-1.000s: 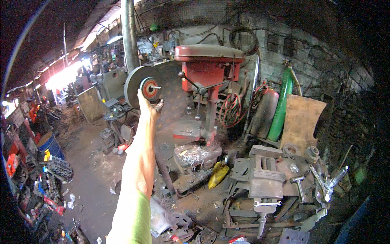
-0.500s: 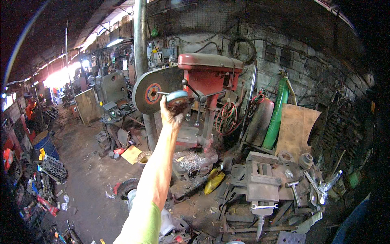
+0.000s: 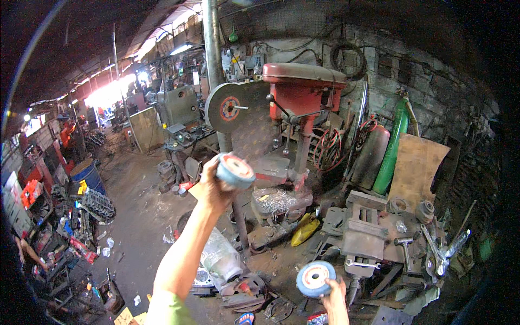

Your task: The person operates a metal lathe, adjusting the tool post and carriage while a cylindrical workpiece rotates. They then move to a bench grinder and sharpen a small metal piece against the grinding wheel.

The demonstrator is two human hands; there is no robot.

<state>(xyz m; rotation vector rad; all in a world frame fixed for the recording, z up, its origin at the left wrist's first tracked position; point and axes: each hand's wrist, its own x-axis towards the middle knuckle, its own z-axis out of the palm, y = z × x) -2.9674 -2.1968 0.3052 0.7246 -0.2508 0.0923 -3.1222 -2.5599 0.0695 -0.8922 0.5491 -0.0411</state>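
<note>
In front of me my left hand (image 3: 215,189) grips a blue-grey grinding wheel (image 3: 235,171) with a reddish centre label. Lower and to the right, my right hand (image 3: 335,299) has its fingers closed around the rim of a similar grinding wheel (image 3: 316,278), its centre hole showing. Beyond my left hand, a large dark abrasive disc (image 3: 219,111) stands by a metal post, with a thin rod (image 3: 241,108) sticking out of its coloured centre. Neither held wheel touches the rod.
A red drill press (image 3: 303,81) stands behind, metal shavings (image 3: 277,202) at its base. At right are a green gas cylinder (image 3: 391,146), a machine vise (image 3: 363,233) and a hammer (image 3: 403,250). A blue drum (image 3: 88,176) and engine parts line the left.
My left hand has drawn its wheel down and away from the rod, which now shows bare. My right hand has come into view with a second wheel. The view has shifted left.
</note>
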